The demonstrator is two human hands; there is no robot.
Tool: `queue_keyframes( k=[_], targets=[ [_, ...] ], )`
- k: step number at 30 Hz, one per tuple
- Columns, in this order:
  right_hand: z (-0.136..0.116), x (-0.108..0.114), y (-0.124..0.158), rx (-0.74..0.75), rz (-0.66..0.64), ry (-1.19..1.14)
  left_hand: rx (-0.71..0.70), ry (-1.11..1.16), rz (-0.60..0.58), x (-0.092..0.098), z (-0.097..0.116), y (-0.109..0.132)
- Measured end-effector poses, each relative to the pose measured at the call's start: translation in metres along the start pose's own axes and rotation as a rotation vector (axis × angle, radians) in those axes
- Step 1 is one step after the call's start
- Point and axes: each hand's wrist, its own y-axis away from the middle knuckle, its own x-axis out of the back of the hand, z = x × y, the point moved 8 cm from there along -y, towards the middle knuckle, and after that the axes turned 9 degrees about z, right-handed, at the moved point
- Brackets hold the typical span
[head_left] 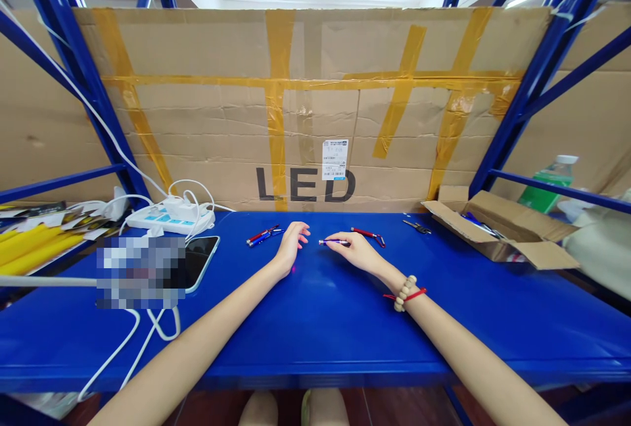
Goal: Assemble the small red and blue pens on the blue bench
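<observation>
My right hand point(359, 250) pinches a slim purple laser pointer point(331, 242) between thumb and fingers, its silver tip facing left. Opposite it, my left hand point(292, 248) stands on its edge with fingers loosely curved and apart, with nothing visible in it. A small red light spot point(294, 269) shows beside my left wrist. Just left of that hand, a red pointer point(262, 235) and a blue pointer point(261, 240) lie side by side on the table. Another red pointer point(362, 232) with a clip lies behind my right hand.
The blue metal table point(345, 334) backs onto a taped cardboard sheet point(221, 123). At right are keys point(417, 226) and an open cardboard box point(493, 242) holding pens or pointers. On the left sit a power strip point(162, 219), a phone point(203, 261) and white cables point(111, 363).
</observation>
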Motion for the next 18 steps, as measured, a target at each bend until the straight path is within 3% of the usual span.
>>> queue_keyframes(
  k=[9, 18],
  targets=[
    [0.002, -0.008, 0.002, -0.027, -0.048, 0.011, 0.0, 0.019, -0.023, -0.001, -0.001, -0.001],
    [-0.004, 0.002, 0.001, -0.014, 0.039, 0.003, 0.007, 0.007, -0.018, -0.001, -0.002, -0.001]
  ],
)
